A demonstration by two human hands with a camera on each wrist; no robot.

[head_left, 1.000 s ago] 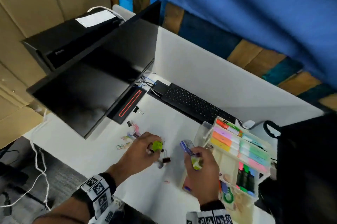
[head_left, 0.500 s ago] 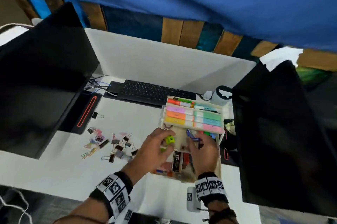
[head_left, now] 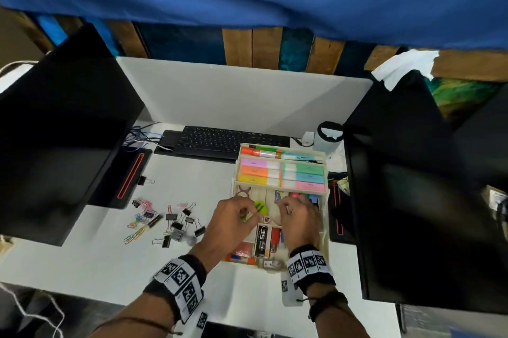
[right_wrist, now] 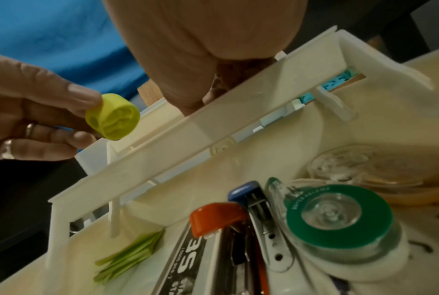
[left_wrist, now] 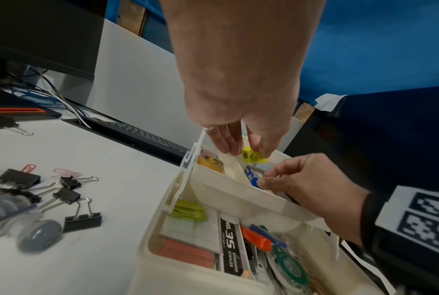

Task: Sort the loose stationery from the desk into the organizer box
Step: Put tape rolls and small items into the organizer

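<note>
The cream organizer box point(head_left: 326, 237) stands open on the white desk, with a raised tray point(left_wrist: 221, 189) over its lower compartments. My left hand point(head_left: 248, 212) pinches a yellow-green sharpener point(left_wrist: 252, 157) just above that tray; the sharpener point(right_wrist: 112, 116) also shows in the right wrist view. Beside it, my right hand point(left_wrist: 264, 177) pinches a small blue item point(left_wrist: 251, 175) down inside a tray compartment. In the right wrist view the tray wall point(right_wrist: 188, 129) hides the right fingers.
Black binder clips and coloured paper clips point(head_left: 176, 223) lie loose left of the box. A keyboard point(head_left: 220, 142) sits behind it, with dark monitors to the left point(head_left: 55, 131) and right point(head_left: 412, 186). The box holds highlighters point(head_left: 280, 172), a staples pack point(head_left: 262, 238) and a tape dispenser point(right_wrist: 339, 219).
Both hands moved from the desk beside the clips to over the box, carrying the sharpener and the blue item. The right hand has now lowered into the tray. The head view swung right.
</note>
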